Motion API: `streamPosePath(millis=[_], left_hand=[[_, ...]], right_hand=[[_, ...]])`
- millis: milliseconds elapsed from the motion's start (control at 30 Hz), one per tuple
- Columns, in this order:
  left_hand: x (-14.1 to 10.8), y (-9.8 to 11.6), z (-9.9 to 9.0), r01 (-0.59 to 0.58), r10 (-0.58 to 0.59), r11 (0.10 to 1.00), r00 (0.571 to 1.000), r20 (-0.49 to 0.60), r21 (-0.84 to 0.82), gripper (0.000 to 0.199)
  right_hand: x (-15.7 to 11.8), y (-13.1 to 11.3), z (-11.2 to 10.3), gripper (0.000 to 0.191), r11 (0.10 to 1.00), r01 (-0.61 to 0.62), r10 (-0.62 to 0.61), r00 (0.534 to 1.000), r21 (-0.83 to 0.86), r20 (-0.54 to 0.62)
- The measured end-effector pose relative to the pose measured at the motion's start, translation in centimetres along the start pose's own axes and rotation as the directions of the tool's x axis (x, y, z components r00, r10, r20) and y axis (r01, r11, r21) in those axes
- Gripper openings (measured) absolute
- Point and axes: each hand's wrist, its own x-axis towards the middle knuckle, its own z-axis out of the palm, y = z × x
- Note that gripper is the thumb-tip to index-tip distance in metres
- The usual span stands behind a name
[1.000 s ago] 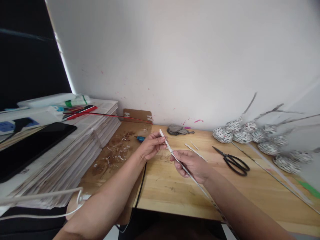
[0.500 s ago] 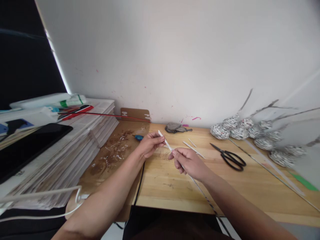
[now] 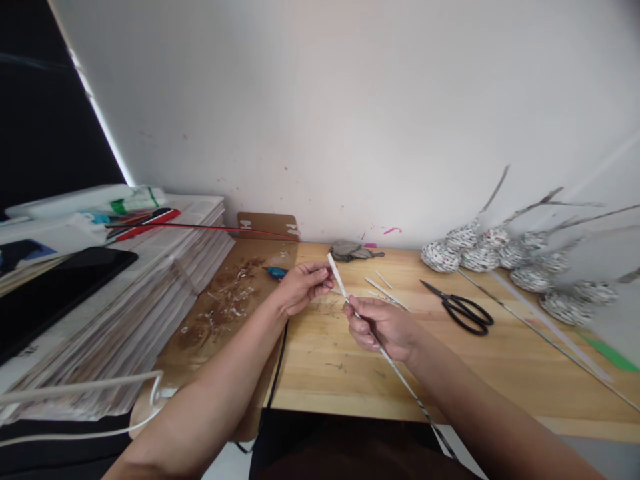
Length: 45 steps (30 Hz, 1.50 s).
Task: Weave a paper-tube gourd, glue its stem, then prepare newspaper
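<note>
A long thin rolled paper tube [image 3: 400, 372] runs from between my hands down past the table's front edge. Closed around it a little below its white upper end is my right hand [image 3: 383, 325]. My left hand [image 3: 306, 288] pinches at that white end, thumb and fingertips together against its side; the exact contact is partly hidden. Short white paper pieces [image 3: 385, 293] lie on the table just behind my right hand. To the right rest black-handled scissors [image 3: 463, 310], blades pointing back left.
Several woven paper pear shapes [image 3: 480, 259] with twig stems stand at the back right, near another long tube [image 3: 525, 323]. At left are a tall paper stack [image 3: 165, 293], a black phone [image 3: 65, 293] and a blue-bodied tool [image 3: 276, 272]. A grey cloth item [image 3: 350, 251] lies by the wall.
My right hand has shifted slightly right and down along the tube, and more of its white end shows between the hands. My left hand stays close to that end.
</note>
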Motion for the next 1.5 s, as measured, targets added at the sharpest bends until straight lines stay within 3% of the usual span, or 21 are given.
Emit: streamPosePath(millis=[200, 333, 533, 767, 933, 1233, 1500], left_hand=[[-0.3, -0.2, -0.4, 0.026, -0.027, 1.000, 0.999, 0.036, 0.010, 0.044], [-0.2, -0.4, -0.5, 0.031, -0.032, 0.999, 0.999, 0.022, 0.041, 0.045], [0.1, -0.8, -0.6, 0.015, -0.015, 0.996, 1.000, -0.002, 0.093, 0.044], [-0.3, -1.1, -0.5, 0.008, -0.016, 0.989, 0.999, 0.049, 0.148, 0.048], [-0.4, -1.1, -0.4, -0.010, -0.003, 0.986, 0.997, 0.075, 0.167, 0.048], [-0.4, -1.4, -0.4, -0.024, 0.008, 0.984, 0.996, 0.090, 0.174, 0.043], [-0.4, -1.6, -0.5, 0.005, -0.022, 0.973, 0.997, 0.074, 0.229, 0.045]], right_hand=[[-0.3, 0.2, 0.0, 0.045, 0.999, -0.033, 0.032, 0.999, 0.024, 0.044], [-0.9, 0.4, -0.1, 0.044, 1.000, -0.016, 0.016, 1.000, -0.008, 0.001], [-2.1, 0.7, 0.6, 0.042, 0.928, 0.096, -0.167, 0.971, -0.359, -0.173], [-3.0, 1.3, 0.3, 0.045, 0.971, 0.043, -0.084, 0.983, -0.236, -0.163], [-3.3, 1.6, 0.3, 0.047, 0.967, 0.018, -0.060, 0.986, -0.256, -0.155], [-2.9, 2.2, 0.7, 0.033, 0.859, 0.093, -0.242, 0.940, -0.503, -0.240], [-2.9, 2.6, 0.2, 0.036, 0.804, 0.067, -0.234, 0.949, -0.591, -0.211]])
